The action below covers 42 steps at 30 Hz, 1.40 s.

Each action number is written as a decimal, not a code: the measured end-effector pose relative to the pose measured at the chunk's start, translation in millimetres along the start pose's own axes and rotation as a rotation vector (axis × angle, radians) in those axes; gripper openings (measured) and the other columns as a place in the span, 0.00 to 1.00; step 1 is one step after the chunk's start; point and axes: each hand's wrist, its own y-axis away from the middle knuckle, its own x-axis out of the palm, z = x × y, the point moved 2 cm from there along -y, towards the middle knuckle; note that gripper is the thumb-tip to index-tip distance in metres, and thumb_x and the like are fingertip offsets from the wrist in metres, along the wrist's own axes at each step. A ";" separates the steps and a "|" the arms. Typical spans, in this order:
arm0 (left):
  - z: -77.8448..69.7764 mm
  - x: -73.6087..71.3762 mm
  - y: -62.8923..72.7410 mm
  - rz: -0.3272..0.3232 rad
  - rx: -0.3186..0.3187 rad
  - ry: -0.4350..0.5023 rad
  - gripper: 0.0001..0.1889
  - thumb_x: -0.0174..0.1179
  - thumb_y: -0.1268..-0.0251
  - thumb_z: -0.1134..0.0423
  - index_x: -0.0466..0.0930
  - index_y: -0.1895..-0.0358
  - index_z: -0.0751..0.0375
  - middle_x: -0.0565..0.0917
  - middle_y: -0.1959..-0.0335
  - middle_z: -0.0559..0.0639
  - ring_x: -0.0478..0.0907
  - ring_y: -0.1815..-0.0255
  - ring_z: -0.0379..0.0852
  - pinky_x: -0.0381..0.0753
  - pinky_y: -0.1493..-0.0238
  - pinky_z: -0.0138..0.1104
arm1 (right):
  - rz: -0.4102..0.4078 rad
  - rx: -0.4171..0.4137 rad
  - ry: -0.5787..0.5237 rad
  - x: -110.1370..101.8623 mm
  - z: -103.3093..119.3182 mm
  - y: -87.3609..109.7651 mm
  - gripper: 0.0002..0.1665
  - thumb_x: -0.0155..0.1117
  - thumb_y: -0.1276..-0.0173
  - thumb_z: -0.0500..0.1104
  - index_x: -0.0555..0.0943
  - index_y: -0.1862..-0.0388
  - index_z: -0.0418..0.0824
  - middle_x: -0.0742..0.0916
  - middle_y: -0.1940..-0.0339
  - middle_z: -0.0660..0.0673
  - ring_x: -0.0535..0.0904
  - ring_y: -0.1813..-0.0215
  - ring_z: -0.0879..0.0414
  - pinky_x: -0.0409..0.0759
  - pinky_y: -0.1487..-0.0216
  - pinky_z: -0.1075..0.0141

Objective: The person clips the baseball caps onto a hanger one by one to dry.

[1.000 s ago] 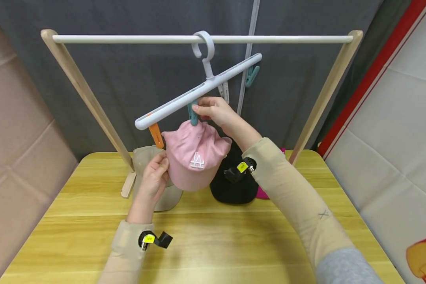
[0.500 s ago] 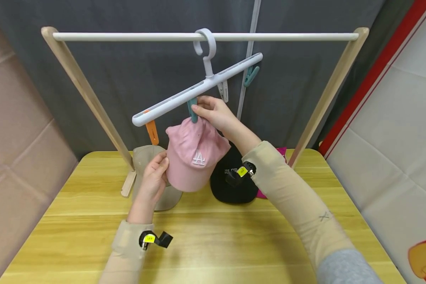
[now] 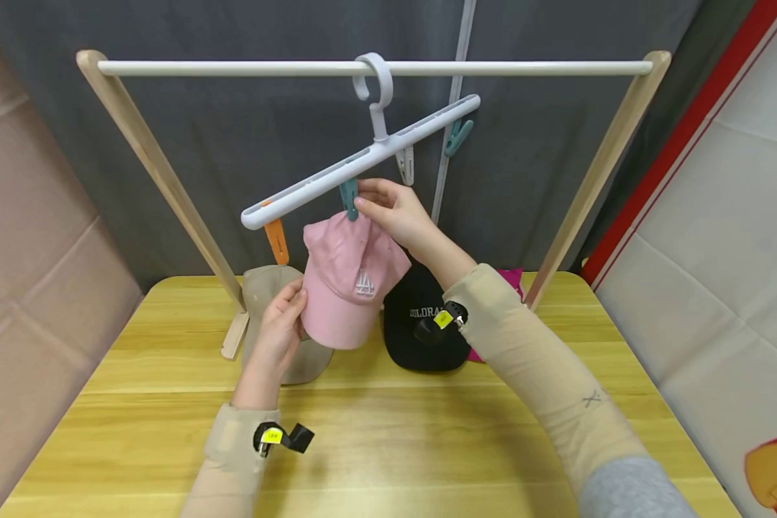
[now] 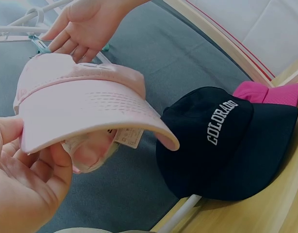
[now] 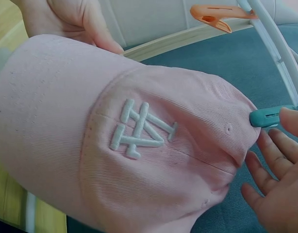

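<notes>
A pink baseball cap [image 3: 333,306] with a white "LA" emblem [image 5: 141,128] hangs from a teal clip [image 5: 270,116], which bites its crown. That clip is fixed to a white hanger [image 3: 324,184] that tilts down to the left. My left hand [image 3: 277,331] pinches the edge of the cap's brim [image 4: 81,114] between thumb and fingers. Beside the teal clip is my right hand [image 3: 398,214], its thumb tip at the clip and its other fingers loosely spread below, as the right wrist view shows.
The hanger's hook is over a white rail [image 3: 233,68] on wooden posts. Also on the hanger are an orange clip [image 3: 276,241], a grey clip [image 3: 405,165] and another teal clip [image 3: 458,137]. Behind sit a beige cap [image 3: 307,363], a black cap [image 3: 421,345] and a magenta cap [image 4: 270,93].
The pink cap has swung and turned, its brim now facing lower left. My right hand has shifted slightly right, its fingers looser at the teal clip. My left hand stays on the brim.
</notes>
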 end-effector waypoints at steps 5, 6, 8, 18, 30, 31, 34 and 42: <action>1.4 -3.4 -0.3 -0.004 -0.001 -0.009 0.13 0.44 0.23 0.64 0.67 0.41 0.60 0.81 0.55 0.43 0.76 0.55 0.38 0.75 0.56 0.30 | 0.001 -0.033 0.006 -0.5 -3.3 1.6 0.22 0.58 0.28 0.39 0.73 0.37 0.36 0.81 0.44 0.42 0.76 0.43 0.55 0.73 0.43 0.68; 1.9 -4.3 0.0 -0.002 0.000 -0.009 0.13 0.44 0.23 0.65 0.67 0.41 0.61 0.80 0.55 0.43 0.76 0.56 0.38 0.75 0.57 0.30 | 0.001 -0.035 0.011 -0.6 -3.8 2.0 0.22 0.58 0.28 0.39 0.73 0.37 0.36 0.81 0.44 0.42 0.76 0.42 0.55 0.73 0.43 0.69; 2.8 -6.1 0.5 0.003 0.008 -0.008 0.13 0.44 0.23 0.65 0.66 0.40 0.62 0.81 0.56 0.43 0.76 0.57 0.38 0.74 0.59 0.30 | 0.000 -0.040 0.013 -0.6 -4.6 2.7 0.22 0.58 0.28 0.39 0.73 0.37 0.36 0.81 0.43 0.42 0.76 0.42 0.55 0.72 0.43 0.69; 7.1 -12.0 2.0 -0.013 0.017 -0.021 0.10 0.46 0.25 0.70 0.70 0.46 0.58 0.80 0.63 0.43 0.76 0.65 0.39 0.75 0.64 0.31 | -0.031 -0.060 -0.010 -2.6 -10.6 4.6 0.20 0.59 0.29 0.37 0.76 0.40 0.35 0.82 0.45 0.42 0.77 0.43 0.54 0.73 0.43 0.68; 17.8 -20.6 5.1 -0.044 -0.050 -0.084 0.12 0.48 0.26 0.70 0.67 0.43 0.62 0.81 0.62 0.43 0.76 0.64 0.41 0.75 0.65 0.31 | -0.066 -0.029 -0.024 -12.4 -24.2 11.6 0.18 0.59 0.30 0.37 0.77 0.42 0.34 0.82 0.46 0.42 0.77 0.43 0.54 0.73 0.43 0.66; 18.7 -21.1 5.4 -0.046 -0.055 -0.084 0.12 0.48 0.27 0.71 0.67 0.43 0.62 0.81 0.62 0.43 0.76 0.64 0.41 0.75 0.65 0.31 | -0.066 -0.023 -0.021 -13.3 -25.3 12.3 0.18 0.59 0.30 0.37 0.77 0.42 0.34 0.82 0.45 0.42 0.77 0.43 0.54 0.73 0.42 0.66; 21.3 -22.1 6.5 -0.051 -0.063 -0.082 0.13 0.48 0.27 0.72 0.68 0.43 0.64 0.81 0.63 0.44 0.75 0.64 0.41 0.75 0.64 0.32 | -0.067 -0.009 -0.006 -15.9 -29.3 14.3 0.18 0.59 0.29 0.38 0.77 0.42 0.34 0.82 0.45 0.42 0.76 0.42 0.53 0.72 0.41 0.65; 27.0 -23.5 9.7 -0.061 -0.094 -0.095 0.18 0.49 0.28 0.72 0.64 0.38 0.71 0.81 0.62 0.44 0.76 0.63 0.40 0.75 0.61 0.32 | -0.090 -0.034 0.002 -23.1 -39.5 19.5 0.17 0.59 0.30 0.36 0.78 0.44 0.32 0.82 0.45 0.40 0.75 0.42 0.52 0.71 0.40 0.65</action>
